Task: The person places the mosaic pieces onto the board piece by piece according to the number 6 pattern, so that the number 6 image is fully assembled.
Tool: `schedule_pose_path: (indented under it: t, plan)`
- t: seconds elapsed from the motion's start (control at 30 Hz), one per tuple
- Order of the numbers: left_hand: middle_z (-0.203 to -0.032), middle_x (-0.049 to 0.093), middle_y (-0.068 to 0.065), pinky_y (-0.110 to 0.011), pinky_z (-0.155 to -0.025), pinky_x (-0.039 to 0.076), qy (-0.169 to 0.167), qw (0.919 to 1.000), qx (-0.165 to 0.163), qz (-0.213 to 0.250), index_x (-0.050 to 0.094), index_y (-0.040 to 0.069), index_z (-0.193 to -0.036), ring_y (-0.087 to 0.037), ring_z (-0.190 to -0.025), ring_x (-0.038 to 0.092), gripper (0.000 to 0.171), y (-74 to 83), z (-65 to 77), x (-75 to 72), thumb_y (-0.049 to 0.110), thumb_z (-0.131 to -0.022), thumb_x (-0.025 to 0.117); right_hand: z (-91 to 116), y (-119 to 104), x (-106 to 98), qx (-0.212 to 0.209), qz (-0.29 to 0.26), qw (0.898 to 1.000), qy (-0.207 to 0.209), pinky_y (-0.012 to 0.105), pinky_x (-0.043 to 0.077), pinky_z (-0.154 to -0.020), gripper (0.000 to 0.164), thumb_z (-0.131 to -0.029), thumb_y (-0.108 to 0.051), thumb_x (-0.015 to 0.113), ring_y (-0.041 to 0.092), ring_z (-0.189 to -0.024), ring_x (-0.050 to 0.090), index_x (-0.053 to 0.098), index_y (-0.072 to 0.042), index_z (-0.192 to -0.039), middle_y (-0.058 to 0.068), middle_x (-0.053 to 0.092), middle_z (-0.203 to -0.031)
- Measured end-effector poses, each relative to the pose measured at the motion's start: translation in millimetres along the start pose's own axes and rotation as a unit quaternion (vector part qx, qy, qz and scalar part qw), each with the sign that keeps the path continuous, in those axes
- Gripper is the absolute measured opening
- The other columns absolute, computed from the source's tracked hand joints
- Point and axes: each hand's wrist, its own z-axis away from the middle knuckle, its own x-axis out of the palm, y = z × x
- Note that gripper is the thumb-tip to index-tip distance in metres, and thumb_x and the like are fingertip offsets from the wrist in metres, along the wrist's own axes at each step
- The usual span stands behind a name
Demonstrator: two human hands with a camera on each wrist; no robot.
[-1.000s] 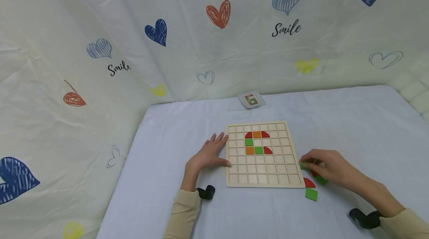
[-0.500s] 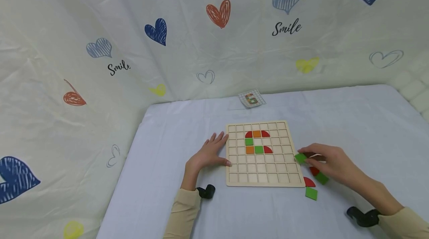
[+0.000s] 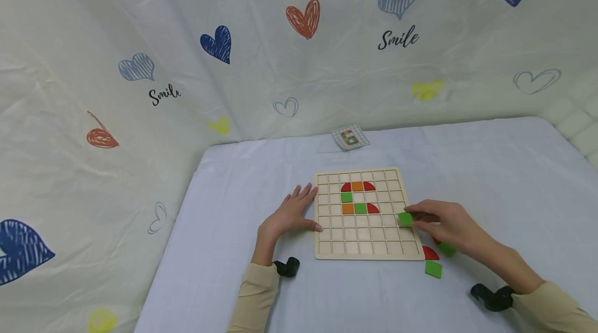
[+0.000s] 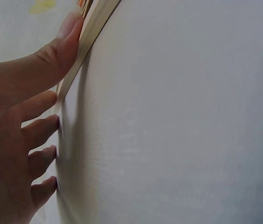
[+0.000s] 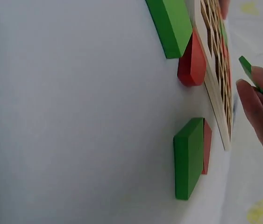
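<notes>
A wooden grid board (image 3: 369, 247) lies on the white-covered table, with red, orange and green tiles set in its upper middle cells. My left hand (image 3: 291, 214) rests at the board's left edge, fingers spread and straight, thumb on the rim; the left wrist view has the thumb (image 4: 59, 49) against the wooden edge. Between thumb and fingers, my right hand (image 3: 444, 221) pinches a green square tile (image 3: 405, 219) over the board's right side. In the right wrist view that tile (image 5: 246, 66) is held up above the table, seen nearly edge-on.
Off the board's lower right corner lie a red quarter-round tile (image 3: 430, 253) and a green square tile (image 3: 433, 269). Another green tile (image 3: 447, 249) and a red one (image 3: 436, 241) are partly under the right hand. A printed pattern card (image 3: 350, 137) lies at the back edge.
My right hand has lifted the green tile from beside the board and carried it left over the board's right columns. The left hand stays in place.
</notes>
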Motion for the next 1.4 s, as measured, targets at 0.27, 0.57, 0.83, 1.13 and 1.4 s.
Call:
schedule_pose_path:
  t: [0.27,0.57,0.83,1.13,1.4]
  plan:
    - [-0.174,0.012,-0.001,-0.05,-0.131,0.005,-0.002,1.0,-0.005,-0.005,0.021,0.019,-0.166,-0.027,-0.162,0.0,0.104,0.2,-0.9,-3.2,0.04,-0.085,0.084,-13,-5,7,-0.046,0.002,0.999,-0.003,0.026,0.062,-0.071,0.034,-0.075,-0.003,0.089,-0.003,-0.081,0.064,0.078,-0.008,-0.107,-0.007,0.073,-0.096]
    - [-0.174,0.011,0.0,-0.05,-0.131,0.005,-0.004,1.0,-0.006,-0.001,0.021,0.02,-0.166,-0.026,-0.162,-0.001,0.105,-3.2,-1.5,-1.4,0.042,-0.085,0.084,-29,-12,16,-0.021,0.003,0.999,-0.049,0.024,0.057,-0.068,0.027,-0.078,-0.004,0.087,0.002,-0.078,0.057,0.078,-0.006,-0.103,-0.008,0.07,-0.09]
    - [-0.174,0.011,-0.001,-0.05,-0.131,0.005,-0.003,1.0,-0.002,-0.003,0.021,0.019,-0.166,-0.028,-0.162,-0.001,0.105,-3.2,-1.6,-0.2,0.042,-0.085,0.084,-40,-16,26,-0.01,-0.003,0.997,-0.076,0.021,0.052,-0.067,0.024,-0.08,-0.007,0.086,0.003,-0.076,0.054,0.079,-0.004,-0.102,-0.006,0.069,-0.088]
    - [-0.174,0.012,-0.003,-0.051,-0.131,0.005,-0.002,1.0,0.0,-0.001,0.022,0.017,-0.166,-0.029,-0.161,-0.001,0.104,-1.5,-0.3,0.3,0.041,-0.085,0.084,-44,-19,34,0.003,-0.003,0.995,-0.095,0.021,0.052,-0.066,0.022,-0.081,-0.008,0.086,0.005,-0.077,0.055,0.079,-0.004,-0.102,-0.004,0.069,-0.089]
    - [-0.174,0.012,-0.002,-0.051,-0.131,0.005,0.0,1.0,0.0,0.0,0.022,0.018,-0.166,-0.029,-0.161,-0.001,0.105,-0.9,0.3,-0.8,0.041,-0.085,0.084,-48,-23,37,0.008,0.015,0.994,-0.107,0.021,0.051,-0.064,0.023,-0.082,-0.008,0.086,0.008,-0.077,0.055,0.08,-0.004,-0.103,-0.003,0.067,-0.091]
